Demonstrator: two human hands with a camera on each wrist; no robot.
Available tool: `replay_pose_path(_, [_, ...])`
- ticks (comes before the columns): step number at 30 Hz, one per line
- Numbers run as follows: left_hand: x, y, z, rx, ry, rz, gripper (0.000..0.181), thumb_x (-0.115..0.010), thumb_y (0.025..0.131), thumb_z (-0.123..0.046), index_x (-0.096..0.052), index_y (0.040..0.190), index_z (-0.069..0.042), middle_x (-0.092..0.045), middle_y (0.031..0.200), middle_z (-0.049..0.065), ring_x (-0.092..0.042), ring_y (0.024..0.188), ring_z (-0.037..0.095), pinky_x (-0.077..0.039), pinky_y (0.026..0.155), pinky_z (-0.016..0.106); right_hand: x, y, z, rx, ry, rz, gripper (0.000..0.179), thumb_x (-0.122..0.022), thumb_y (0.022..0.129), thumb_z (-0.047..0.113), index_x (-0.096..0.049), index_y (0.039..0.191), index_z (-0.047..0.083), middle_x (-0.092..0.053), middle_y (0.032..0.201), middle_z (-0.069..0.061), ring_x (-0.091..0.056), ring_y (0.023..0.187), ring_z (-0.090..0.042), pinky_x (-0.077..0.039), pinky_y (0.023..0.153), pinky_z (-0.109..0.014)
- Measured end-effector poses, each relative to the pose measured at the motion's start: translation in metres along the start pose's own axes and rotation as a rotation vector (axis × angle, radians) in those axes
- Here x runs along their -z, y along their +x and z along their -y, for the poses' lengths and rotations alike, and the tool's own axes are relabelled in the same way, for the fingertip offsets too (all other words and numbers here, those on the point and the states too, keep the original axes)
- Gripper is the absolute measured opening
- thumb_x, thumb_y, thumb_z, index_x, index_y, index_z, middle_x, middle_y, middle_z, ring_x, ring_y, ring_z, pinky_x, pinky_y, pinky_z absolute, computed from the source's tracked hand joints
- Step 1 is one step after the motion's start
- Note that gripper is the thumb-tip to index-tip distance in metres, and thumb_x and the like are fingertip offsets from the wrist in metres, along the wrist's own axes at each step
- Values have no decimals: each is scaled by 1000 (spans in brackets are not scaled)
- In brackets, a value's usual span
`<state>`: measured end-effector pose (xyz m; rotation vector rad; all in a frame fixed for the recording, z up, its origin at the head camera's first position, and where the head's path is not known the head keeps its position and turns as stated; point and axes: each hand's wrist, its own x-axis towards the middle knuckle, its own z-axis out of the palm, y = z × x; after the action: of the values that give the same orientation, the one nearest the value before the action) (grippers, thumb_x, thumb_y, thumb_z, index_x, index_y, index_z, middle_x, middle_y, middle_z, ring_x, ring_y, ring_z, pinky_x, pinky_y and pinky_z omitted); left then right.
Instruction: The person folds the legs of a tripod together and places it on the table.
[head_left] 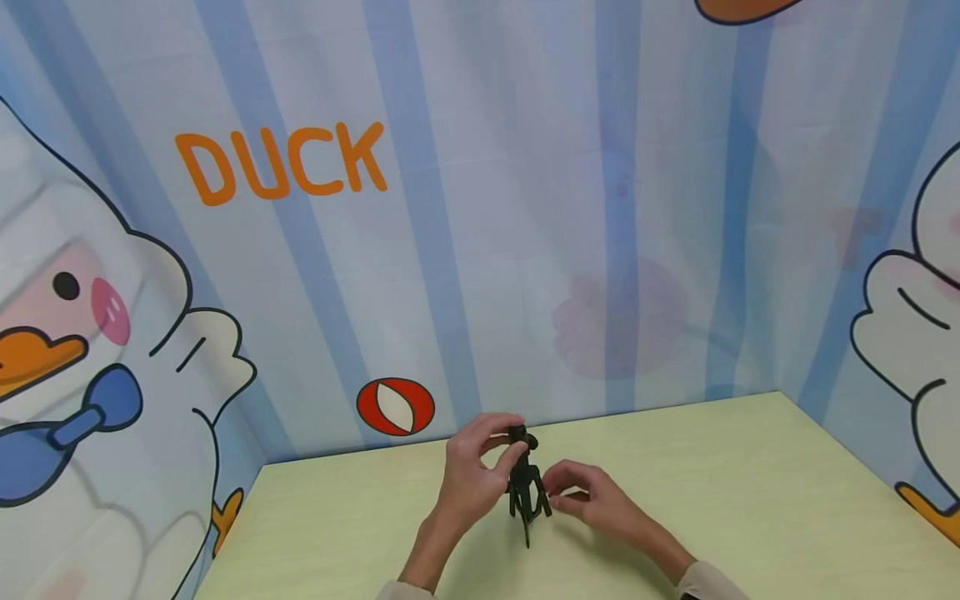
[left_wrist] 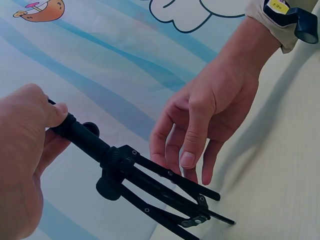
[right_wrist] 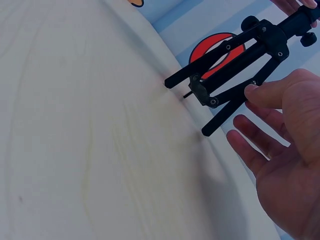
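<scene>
A small black tripod [head_left: 524, 479], its legs partly spread, hangs tilted just over the table. My left hand [head_left: 480, 467] grips it by the top, thumb on one side and fingers on the other. Close beside the legs is my right hand [head_left: 600, 502], its fingers loosely bent. In the right wrist view the thumb of this hand [right_wrist: 295, 140] overlaps one tripod leg [right_wrist: 225, 116]; whether it touches I cannot tell. Knobs and hinged braces of the tripod [left_wrist: 122, 162] show in the left wrist view.
A pale wooden table [head_left: 712, 467] lies under both hands. Behind it and at the sides hangs a blue-striped curtain [head_left: 517, 208] with printed ducks, a red and white ball [head_left: 396, 407] and orange lettering [head_left: 281, 164].
</scene>
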<state>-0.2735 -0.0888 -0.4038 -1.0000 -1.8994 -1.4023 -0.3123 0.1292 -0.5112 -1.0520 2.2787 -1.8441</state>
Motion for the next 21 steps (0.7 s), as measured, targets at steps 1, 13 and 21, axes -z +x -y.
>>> replay_pose_path(1, [0,0,-3,5,-10,4,34,-72,84,22,-69,113,7,-68,108,24,-70,96,37,-63,84,45,-1,0,-1,3,5,14,19,-68,98,-1,-67,117,-4,-68,109,-20,-68,102,-28,-61,88,-31])
replay_pose_path(13, [-2,-7,27,93,-76,43,37,-65,91,20,-69,120,-4,-70,123,13,-69,110,34,-59,95,37,-4,-1,-6,50,-12,106,23,-63,99,-2,-66,120,-10,-70,110,-24,-70,106,-28,-60,91,-33])
replay_pose_path(21, [0,-7,26,118,-110,77,35,-60,94,20,-68,120,-3,-70,125,9,-69,113,30,-57,99,36,-5,-3,-5,57,31,158,23,-65,98,-4,-67,120,-8,-69,116,-27,-71,107,-28,-60,91,-33])
